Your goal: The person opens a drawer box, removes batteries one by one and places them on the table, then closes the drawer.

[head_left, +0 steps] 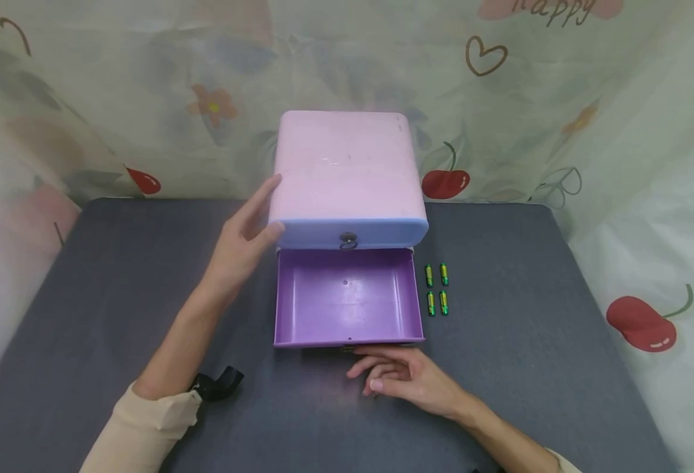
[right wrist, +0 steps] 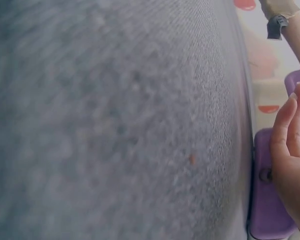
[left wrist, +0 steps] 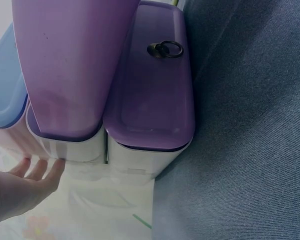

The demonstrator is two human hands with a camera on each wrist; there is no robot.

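Plainly, our spread left hand [head_left: 234, 246] touches the smooth, round-cornered box [head_left: 347, 174]; our loose, empty right hand [head_left: 409, 381] lies at its glossy drawer [head_left: 347, 309].

Left hand [left wrist: 20, 192] seen at lower left, fingers extended, fingertips placed against pale casing [left wrist: 132, 162]. One purple drawer [left wrist: 70, 65] pulled out, seen from its outer side. Second purple drawer front [left wrist: 155, 95] seated in casing just beside it, fitted with dark ring pull [left wrist: 157, 50]. Blue drawer front [left wrist: 5, 85] cut off by left edge. Right side filled by blue-grey surface [left wrist: 250, 125]. Pale patterned cloth [left wrist: 90, 215] shown below, blurred.
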